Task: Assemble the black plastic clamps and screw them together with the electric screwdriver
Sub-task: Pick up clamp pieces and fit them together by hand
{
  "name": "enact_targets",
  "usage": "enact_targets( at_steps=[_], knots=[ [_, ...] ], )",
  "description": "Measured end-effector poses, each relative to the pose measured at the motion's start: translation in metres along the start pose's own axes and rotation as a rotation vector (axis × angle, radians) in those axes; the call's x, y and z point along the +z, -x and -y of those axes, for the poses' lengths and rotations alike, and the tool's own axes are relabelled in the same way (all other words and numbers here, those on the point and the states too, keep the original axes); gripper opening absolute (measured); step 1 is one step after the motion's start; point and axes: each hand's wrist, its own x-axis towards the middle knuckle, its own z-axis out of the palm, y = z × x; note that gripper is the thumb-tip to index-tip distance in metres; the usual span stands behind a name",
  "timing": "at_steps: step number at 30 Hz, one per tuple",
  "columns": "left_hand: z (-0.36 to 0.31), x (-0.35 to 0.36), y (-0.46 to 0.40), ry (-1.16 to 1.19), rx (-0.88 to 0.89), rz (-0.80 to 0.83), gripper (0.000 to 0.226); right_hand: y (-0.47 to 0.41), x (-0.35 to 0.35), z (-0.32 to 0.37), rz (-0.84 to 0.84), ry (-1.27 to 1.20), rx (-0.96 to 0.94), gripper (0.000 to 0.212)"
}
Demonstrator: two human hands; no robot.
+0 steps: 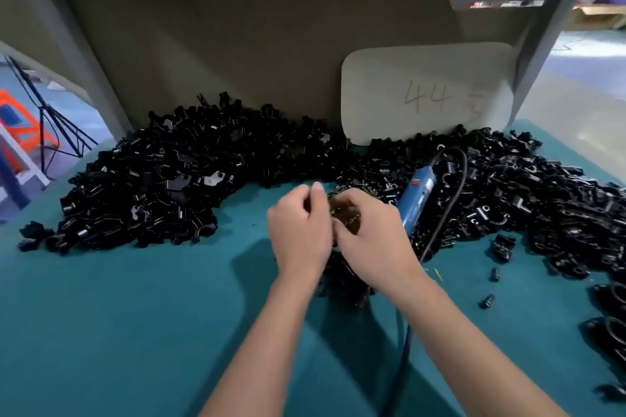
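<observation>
Black plastic clamps were heaped along the back edge of the bench. At mid-bench the left hand and right hand met with curled fingers, apparently pinching small parts; exactly what, I cannot tell. The halves should be aligned squarely before taking the electric screwdriver, lying just right.

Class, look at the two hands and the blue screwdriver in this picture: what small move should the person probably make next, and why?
Probably the right hand should reach for the blue electric screwdriver. Both hands meet over something small and dark, hidden between them, likely clamp parts being fitted, while the screwdriver lies unheld on the teal table, just right of that hand. What the left hand holds cannot be told.
</observation>
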Motion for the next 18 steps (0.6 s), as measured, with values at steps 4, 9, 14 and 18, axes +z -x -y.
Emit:
enact_targets(
  at_steps=[4, 9, 14, 18],
  knots=[
    [0.049, -0.031, 0.004, 0.052, -0.031, -0.058, 0.054, -0.022, 0.035, -0.001, 0.076, 0.065, 0.015, 0.013],
    [0.077, -0.062, 0.010, 0.024, 0.032, -0.142, 0.052, -0.031, 0.081, 0.013, 0.172, 0.093, -0.125, 0.006],
    [0.074, -0.071, -0.008, 0.033, -0.028, -0.402, 0.047, -0.039, 0.120, 0.039, 0.339, 0.157, -0.217, 0.012],
    [0.077, -0.074, -0.022, 0.060, -0.096, -0.489, 0.044, -0.049, 0.147, 0.054, 0.378, 0.289, -0.320, 0.015]
  ],
)
